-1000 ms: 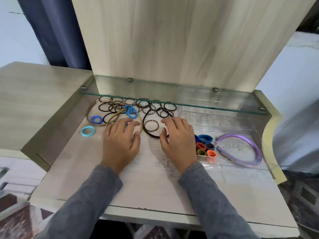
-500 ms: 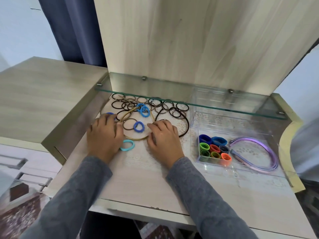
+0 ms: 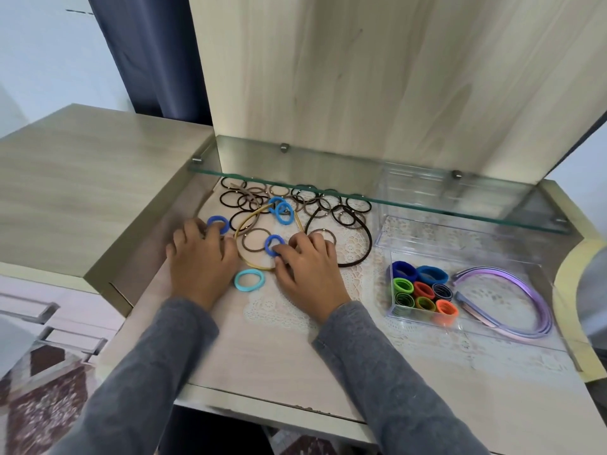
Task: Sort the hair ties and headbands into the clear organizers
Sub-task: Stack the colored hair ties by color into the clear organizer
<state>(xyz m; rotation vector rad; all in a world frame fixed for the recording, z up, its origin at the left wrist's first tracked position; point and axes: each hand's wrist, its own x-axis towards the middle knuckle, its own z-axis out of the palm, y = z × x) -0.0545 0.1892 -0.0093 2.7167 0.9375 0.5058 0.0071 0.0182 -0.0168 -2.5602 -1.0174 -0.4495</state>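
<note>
- The left hand (image 3: 203,262) lies palm down on the table (image 3: 295,359). Its fingers are loosely spread, and the fingertips touch the near edge of a dark blue hair tie (image 3: 218,224).
- The right hand (image 3: 308,269) is also palm down, just right of the left. Its fingers are bent, and the thumb and forefinger meet a second blue hair tie (image 3: 273,245). I cannot tell whether they pinch it or only rest on it.
- A turquoise hair tie (image 3: 249,280) lies flat between the two hands, nearer than both blue ones.
- A gold headband (image 3: 248,219) curves round the second blue tie, and a dark brown headband (image 3: 370,241) arcs to the right of the right hand.
- Farther off, two light blue ties (image 3: 281,210) sit among a spread of thin dark and brown ties (image 3: 351,205), partly under a glass shelf (image 3: 427,205).
- At the right stands a clear organizer (image 3: 423,318). Its left compartment holds rolled ties in blue, green, red, orange and grey, and its right one holds purple headbands (image 3: 532,290).
</note>
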